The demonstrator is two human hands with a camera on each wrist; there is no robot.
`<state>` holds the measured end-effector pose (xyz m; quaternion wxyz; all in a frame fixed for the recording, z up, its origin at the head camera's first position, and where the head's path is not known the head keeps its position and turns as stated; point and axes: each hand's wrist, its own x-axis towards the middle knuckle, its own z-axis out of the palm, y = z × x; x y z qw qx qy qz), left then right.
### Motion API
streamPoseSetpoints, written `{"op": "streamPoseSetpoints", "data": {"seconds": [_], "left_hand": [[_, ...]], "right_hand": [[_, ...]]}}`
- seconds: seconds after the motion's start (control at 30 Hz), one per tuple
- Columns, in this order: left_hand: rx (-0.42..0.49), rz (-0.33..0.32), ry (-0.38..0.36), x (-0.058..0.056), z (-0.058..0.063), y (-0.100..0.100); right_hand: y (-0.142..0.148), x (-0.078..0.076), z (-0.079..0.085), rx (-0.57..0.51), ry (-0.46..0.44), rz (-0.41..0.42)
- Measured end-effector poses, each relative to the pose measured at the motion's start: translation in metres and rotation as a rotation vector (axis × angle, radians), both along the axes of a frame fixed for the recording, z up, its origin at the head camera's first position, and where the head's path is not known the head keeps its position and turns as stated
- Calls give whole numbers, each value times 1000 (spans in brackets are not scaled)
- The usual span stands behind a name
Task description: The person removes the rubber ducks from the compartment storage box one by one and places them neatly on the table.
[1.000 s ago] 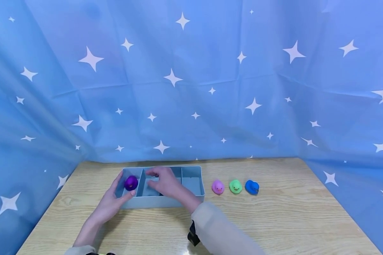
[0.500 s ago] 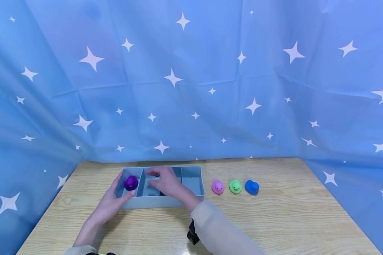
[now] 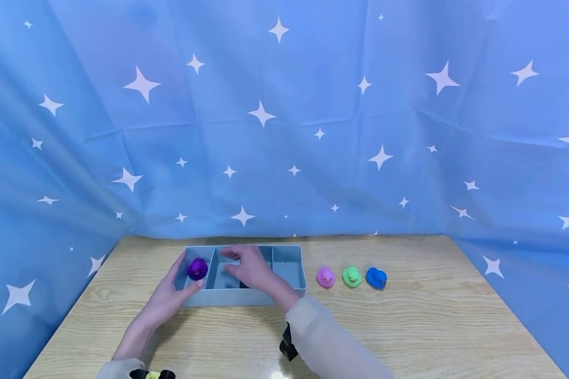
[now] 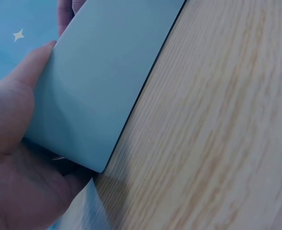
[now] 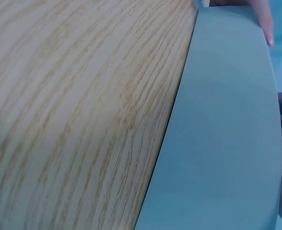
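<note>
Your left hand [image 3: 165,301] grips the left end of the tray [image 3: 227,298], beside the purple duck [image 3: 197,268] in its leftmost compartment. The tray's long axis runs left to right. Your right hand [image 3: 252,267], nearer the pink duck [image 3: 326,277] outside the right end, hangs over the second compartment [image 3: 224,279], thumb and index parted; whether they touch the tray is unclear.

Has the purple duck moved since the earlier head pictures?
No. Judged by the tray and table, the purple duck keeps its place; the whole view has shifted slightly.
</note>
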<state>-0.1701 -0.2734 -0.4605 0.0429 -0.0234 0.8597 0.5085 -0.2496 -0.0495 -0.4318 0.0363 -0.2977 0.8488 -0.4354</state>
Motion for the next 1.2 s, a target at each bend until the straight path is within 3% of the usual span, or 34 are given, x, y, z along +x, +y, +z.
{"op": "streamPoseSetpoints", "data": {"seconds": [0.7, 1.2], "left_hand": [[3, -5, 33, 0, -2, 0], [38, -11, 34, 1, 0, -1]], "right_hand": [[-14, 6, 8, -7, 12, 41], [-42, 10, 17, 17, -78, 49]]}}
